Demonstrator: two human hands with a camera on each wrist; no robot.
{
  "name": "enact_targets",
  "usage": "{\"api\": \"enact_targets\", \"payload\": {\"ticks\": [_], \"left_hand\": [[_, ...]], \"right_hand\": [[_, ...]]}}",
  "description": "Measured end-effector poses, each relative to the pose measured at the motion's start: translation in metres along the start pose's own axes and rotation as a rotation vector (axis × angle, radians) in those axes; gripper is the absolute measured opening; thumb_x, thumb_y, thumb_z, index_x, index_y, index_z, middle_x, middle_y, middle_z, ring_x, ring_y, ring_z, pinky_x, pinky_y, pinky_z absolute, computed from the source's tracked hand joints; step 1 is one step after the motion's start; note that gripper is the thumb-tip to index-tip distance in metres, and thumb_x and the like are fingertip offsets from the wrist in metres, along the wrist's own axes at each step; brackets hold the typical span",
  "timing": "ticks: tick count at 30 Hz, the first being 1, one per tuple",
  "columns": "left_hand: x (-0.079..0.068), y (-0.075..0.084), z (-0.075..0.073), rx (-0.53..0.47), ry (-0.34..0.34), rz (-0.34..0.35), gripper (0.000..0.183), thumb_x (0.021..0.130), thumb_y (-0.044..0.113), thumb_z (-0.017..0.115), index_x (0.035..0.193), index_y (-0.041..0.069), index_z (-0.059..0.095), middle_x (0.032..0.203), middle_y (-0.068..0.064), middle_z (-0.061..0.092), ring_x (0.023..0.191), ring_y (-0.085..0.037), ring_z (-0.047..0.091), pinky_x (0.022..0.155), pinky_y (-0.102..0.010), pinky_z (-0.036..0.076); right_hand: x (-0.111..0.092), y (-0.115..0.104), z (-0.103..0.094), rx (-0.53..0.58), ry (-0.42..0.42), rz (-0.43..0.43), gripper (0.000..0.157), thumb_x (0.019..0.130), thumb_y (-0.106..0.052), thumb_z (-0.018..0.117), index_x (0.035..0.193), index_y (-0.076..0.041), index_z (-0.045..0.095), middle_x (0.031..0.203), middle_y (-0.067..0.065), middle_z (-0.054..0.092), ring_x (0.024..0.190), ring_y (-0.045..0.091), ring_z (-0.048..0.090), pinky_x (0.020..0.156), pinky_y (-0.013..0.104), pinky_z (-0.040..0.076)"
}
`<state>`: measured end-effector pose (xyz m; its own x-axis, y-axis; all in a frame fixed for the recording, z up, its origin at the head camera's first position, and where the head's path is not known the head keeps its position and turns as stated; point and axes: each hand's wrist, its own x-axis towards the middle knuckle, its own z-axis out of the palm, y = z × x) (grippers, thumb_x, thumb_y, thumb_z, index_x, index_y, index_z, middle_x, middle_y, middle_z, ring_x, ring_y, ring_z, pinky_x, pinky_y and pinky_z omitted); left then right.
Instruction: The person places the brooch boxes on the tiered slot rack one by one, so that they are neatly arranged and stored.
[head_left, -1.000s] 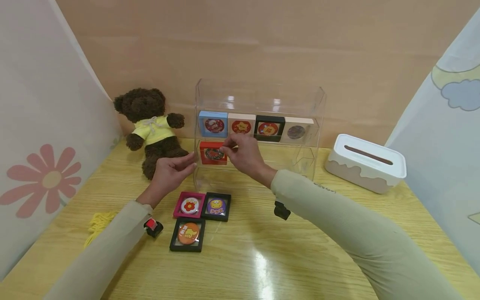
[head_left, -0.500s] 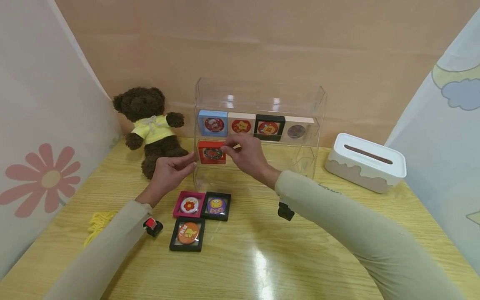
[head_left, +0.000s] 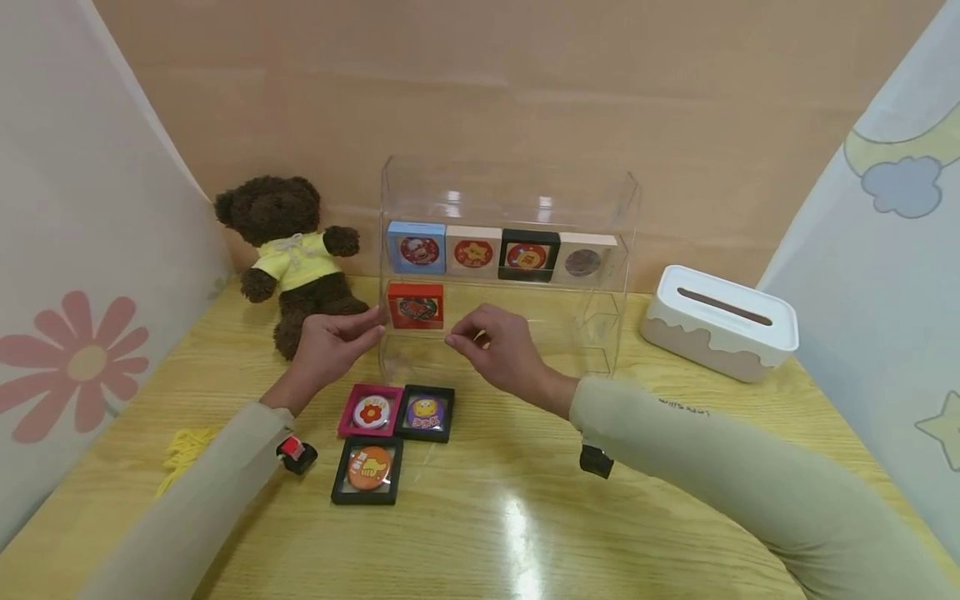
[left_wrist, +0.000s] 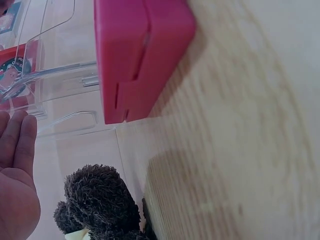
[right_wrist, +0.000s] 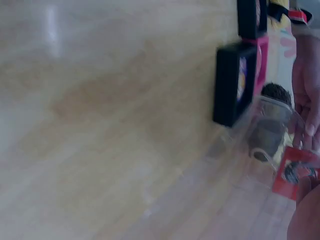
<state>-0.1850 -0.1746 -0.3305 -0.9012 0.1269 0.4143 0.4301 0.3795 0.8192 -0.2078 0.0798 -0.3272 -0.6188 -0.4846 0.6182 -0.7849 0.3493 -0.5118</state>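
Observation:
A clear acrylic display stand (head_left: 498, 196) stands on the table. At the left end of its lower tier sits a red square box (head_left: 416, 291) with a round badge. My left hand (head_left: 327, 348) is at the stand's left side, its fingers straight and the fingertips at the panel edge; whether they touch it I cannot tell. Just right of and below the red box is my right hand (head_left: 504, 348), fingers loosely bent and no object seen between them. On the upper tier are a blue box (head_left: 417, 227), a cream box (head_left: 472, 233), a black box (head_left: 529, 237) and another pale box (head_left: 587, 242).
In front of the stand lie a pink frame (head_left: 347, 417), a black frame with a purple badge (head_left: 424, 413) and a black frame with an orange badge (head_left: 368, 468). A brown teddy bear (head_left: 288, 250) sits left, near yellow yarn (head_left: 186, 457). A tissue box (head_left: 723, 321) stands right.
My right hand has let go of the red box and moved slightly down and right. The red box now stands level in the lower tier. The left hand stays at the stand's side.

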Motion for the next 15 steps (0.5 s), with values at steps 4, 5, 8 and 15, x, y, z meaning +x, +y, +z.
{"api": "enact_targets", "payload": {"ticks": [4,5,8,15], "left_hand": [[0.000,0.000,0.000,0.005,-0.001,0.005,0.029,0.088,-0.002,0.066,0.116,-0.009,0.062,0.110,-0.019,0.063,0.095,-0.014,0.064,0.071,-0.018,0.052],[0.000,0.000,0.001,0.005,-0.001,0.009,0.029,0.088,-0.002,0.066,0.116,-0.009,0.062,0.110,-0.019,0.063,0.094,-0.014,0.064,0.071,-0.017,0.052],[0.000,-0.001,0.000,0.000,-0.002,0.019,0.029,0.088,-0.002,0.065,0.116,-0.010,0.061,0.110,-0.020,0.063,0.094,-0.010,0.064,0.072,-0.018,0.052],[0.000,-0.003,0.001,-0.032,-0.011,0.016,0.030,0.089,-0.003,0.064,0.117,-0.011,0.060,0.110,-0.022,0.062,0.094,-0.006,0.063,0.073,-0.019,0.052]], "right_hand": [[-0.019,-0.002,0.006,0.049,-0.061,0.039,0.006,0.087,-0.011,0.071,0.084,-0.006,0.071,0.081,-0.001,0.063,0.071,0.008,0.060,0.061,0.019,0.052],[-0.023,-0.002,0.008,0.056,-0.079,0.055,0.007,0.087,-0.011,0.071,0.084,-0.006,0.071,0.081,-0.001,0.063,0.071,0.007,0.060,0.061,0.019,0.052],[-0.033,-0.002,0.012,0.073,-0.134,0.118,0.006,0.087,-0.010,0.071,0.086,-0.004,0.072,0.083,0.000,0.063,0.073,0.008,0.060,0.061,0.019,0.052],[-0.049,-0.001,0.017,0.115,-0.229,0.222,0.018,0.084,-0.004,0.073,0.097,0.006,0.070,0.092,0.013,0.066,0.078,0.018,0.065,0.063,0.019,0.053]]}}
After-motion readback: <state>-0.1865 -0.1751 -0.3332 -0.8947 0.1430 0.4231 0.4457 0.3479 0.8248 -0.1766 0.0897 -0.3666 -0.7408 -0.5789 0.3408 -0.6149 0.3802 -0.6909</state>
